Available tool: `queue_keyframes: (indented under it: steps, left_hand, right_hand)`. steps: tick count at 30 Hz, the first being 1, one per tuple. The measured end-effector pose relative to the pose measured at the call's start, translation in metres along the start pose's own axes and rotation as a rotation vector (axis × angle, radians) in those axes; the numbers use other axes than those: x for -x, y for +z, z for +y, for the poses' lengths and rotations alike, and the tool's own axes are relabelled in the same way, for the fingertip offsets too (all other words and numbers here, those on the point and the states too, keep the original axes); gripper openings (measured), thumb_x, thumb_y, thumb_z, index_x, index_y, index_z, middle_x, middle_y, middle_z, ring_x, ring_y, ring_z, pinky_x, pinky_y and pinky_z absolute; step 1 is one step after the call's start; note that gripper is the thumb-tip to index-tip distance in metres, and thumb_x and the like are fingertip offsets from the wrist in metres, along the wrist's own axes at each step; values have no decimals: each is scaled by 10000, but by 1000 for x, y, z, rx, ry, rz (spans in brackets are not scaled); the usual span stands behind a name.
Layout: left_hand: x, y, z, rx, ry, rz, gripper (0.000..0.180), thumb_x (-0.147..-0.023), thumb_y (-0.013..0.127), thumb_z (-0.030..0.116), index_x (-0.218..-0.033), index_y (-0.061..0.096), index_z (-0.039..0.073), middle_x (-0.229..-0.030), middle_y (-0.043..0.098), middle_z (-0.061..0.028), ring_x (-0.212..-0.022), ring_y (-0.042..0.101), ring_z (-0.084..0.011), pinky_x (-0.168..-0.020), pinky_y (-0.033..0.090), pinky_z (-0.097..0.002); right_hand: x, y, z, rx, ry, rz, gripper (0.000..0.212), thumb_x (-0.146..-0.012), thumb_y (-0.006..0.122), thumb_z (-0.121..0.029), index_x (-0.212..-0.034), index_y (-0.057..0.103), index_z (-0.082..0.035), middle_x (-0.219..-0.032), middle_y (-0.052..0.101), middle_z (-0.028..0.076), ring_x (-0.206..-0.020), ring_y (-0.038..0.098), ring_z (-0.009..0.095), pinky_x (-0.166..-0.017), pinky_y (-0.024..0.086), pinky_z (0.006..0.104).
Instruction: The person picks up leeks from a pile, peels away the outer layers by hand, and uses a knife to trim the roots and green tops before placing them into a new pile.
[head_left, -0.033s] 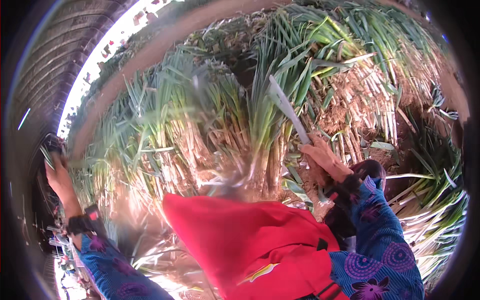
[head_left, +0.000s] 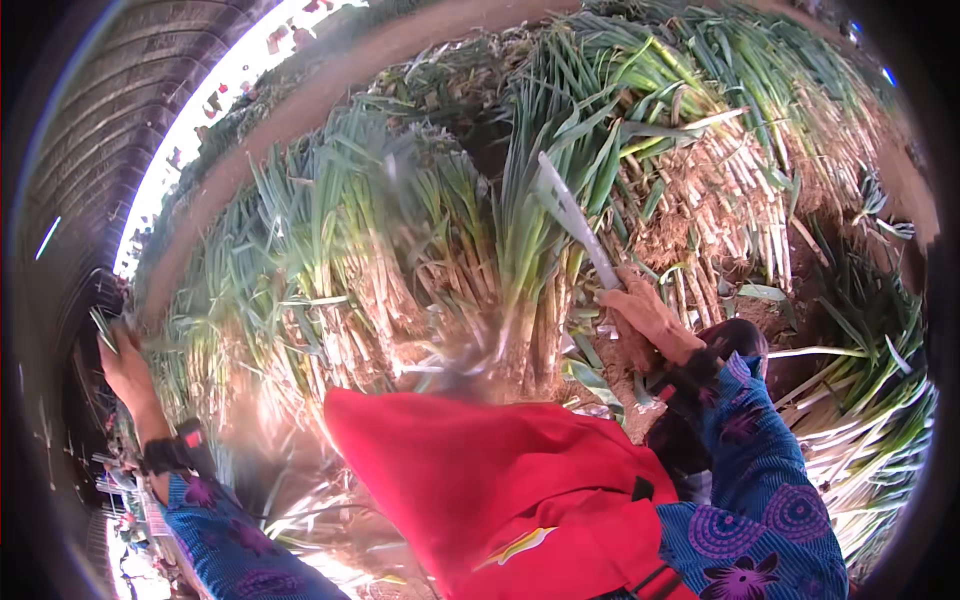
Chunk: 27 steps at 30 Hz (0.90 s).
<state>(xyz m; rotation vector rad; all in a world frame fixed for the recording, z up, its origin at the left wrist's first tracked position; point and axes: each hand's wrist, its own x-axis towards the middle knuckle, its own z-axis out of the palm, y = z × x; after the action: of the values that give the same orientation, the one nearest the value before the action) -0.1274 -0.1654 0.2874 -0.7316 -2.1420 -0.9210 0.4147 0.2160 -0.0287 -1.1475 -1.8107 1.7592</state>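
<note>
My right hand [head_left: 650, 315] is closed round the handle end of a knife [head_left: 577, 220]. Its long pale blade points up and to the left, in front of tall green leaves. Beside it stands an upright bunch of leeks or large green onions [head_left: 530, 300], with soil on the pale stems. My left hand [head_left: 127, 372] is stretched out to the far left, its fingers closed on what looks like a strip of green leaf [head_left: 103, 328]. Its fingertips are small and partly lost in the dark rim.
More leek bunches [head_left: 340, 250] stand in a row across the middle; others [head_left: 720, 190] lean at the back right, roots caked in soil. Loose leeks [head_left: 860, 430] lie at the right. A red apron [head_left: 500, 470] covers my lap. A ribbed curved roof [head_left: 130, 110] rises at the left.
My left hand has shifted slightly right and down with the green strip. The right hand and the knife stay where they were.
</note>
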Motion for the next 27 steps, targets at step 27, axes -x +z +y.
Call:
queue_keyframes:
  steps: [27]
  left_hand:
    - [111,419,28,96,-146,-474,366,-838,629,295,-1061,590,7,-955,650,-226,-876,620,-398,-766,463,-458]
  right_hand:
    - [-250,127,-21,-572,197,-120,281,-911,523,-299,-1075,501,-72,-746,516,34,-591,520,124,-498,426,266]
